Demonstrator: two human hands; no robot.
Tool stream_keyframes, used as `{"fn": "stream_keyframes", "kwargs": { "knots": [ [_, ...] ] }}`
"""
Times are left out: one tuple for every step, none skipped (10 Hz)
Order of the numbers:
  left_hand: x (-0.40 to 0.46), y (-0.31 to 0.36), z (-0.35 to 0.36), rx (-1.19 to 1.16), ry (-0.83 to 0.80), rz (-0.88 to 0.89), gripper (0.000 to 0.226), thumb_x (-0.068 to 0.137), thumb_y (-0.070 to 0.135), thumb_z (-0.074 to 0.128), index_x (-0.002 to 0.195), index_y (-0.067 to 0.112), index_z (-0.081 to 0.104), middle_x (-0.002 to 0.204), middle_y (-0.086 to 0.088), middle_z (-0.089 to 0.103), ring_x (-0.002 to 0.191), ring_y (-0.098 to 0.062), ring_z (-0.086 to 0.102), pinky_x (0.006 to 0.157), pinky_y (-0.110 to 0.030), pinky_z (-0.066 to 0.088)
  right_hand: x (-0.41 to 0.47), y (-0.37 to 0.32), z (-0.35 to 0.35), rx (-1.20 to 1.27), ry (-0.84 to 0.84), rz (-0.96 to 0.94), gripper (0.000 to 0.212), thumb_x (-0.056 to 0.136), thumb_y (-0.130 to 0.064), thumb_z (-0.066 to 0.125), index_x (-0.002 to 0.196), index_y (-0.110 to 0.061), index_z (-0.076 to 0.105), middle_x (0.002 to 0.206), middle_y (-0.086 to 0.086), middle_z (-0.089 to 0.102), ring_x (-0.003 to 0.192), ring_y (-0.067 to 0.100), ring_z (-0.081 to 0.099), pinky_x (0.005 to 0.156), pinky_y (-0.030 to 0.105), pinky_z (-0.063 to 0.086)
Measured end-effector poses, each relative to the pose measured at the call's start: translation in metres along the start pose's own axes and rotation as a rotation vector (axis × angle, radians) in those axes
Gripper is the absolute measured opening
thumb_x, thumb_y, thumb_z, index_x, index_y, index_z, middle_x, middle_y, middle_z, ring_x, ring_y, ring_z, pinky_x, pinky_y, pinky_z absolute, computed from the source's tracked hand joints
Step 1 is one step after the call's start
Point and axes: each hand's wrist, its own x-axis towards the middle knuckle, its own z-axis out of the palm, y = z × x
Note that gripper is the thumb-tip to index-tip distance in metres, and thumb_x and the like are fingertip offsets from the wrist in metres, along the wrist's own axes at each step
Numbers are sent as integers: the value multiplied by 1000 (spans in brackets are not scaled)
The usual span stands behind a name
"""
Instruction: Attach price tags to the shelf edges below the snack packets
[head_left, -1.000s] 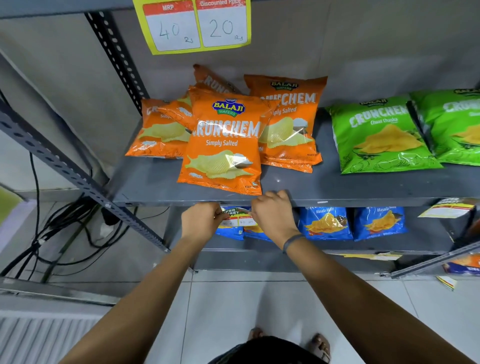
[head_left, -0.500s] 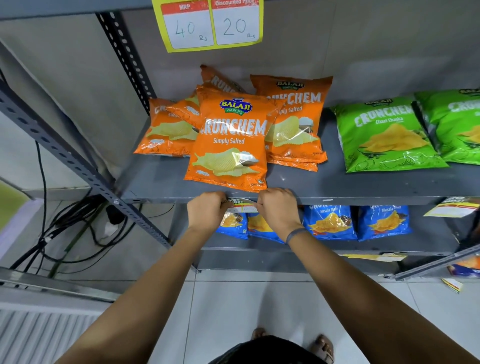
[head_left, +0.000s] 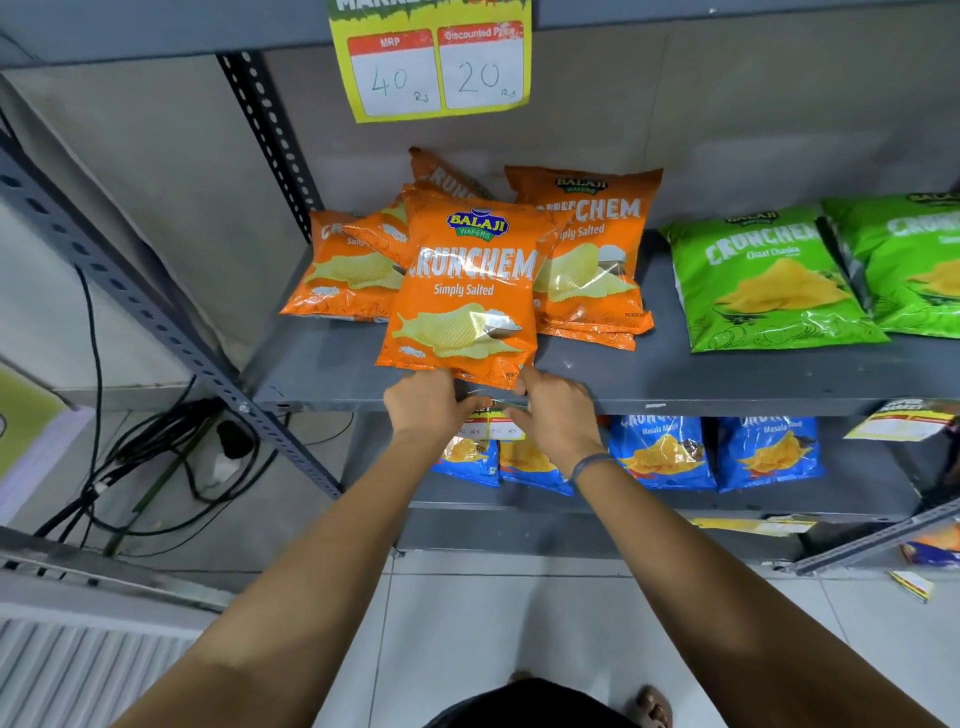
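At the front edge of the grey metal shelf (head_left: 675, 382), both hands meet on a small yellow-and-white paper price tag (head_left: 488, 423) that hangs just below the edge, under the orange packets. The left hand (head_left: 423, 402) has its fingers curled shut, pinching the tag's left end; the right hand (head_left: 558, 410), with a dark band at the wrist, is partly curled, its fingertips pressing the tag's upper right end against the shelf lip. Handwritten figures ending in "Rs" show on the tag, too small to read. The front orange foil snack packet (head_left: 465, 291), lying near the shelf's front edge, reads "BALAJI WAFERS", "CRUNCHEM", "Simply Salted"; more orange packets lie behind it. Toward the shelf's right end lie green foil packets (head_left: 769, 280) marked "CRUNCHEM Chaat Chaska". On the shelf below, blue foil packets (head_left: 662, 452) read "Masala Masti". A larger yellow price tag (head_left: 434, 65) on the shelf edge above shows "MRP 40 Rs" and "Discounted Price 20 Rs".
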Motion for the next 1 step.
{"fn": "stream_keyframes", "kwargs": {
  "knots": [
    [-5, -4, 3, -122, 267, 173, 37, 86, 51, 59, 87, 15, 65, 88, -4, 70, 92, -25, 61, 58, -28, 42, -6, -1, -13, 97, 186, -21, 31, 85, -32, 64, 109, -15, 56, 97, 9, 67, 93, 29, 60, 80, 39, 47]
  ]
}}
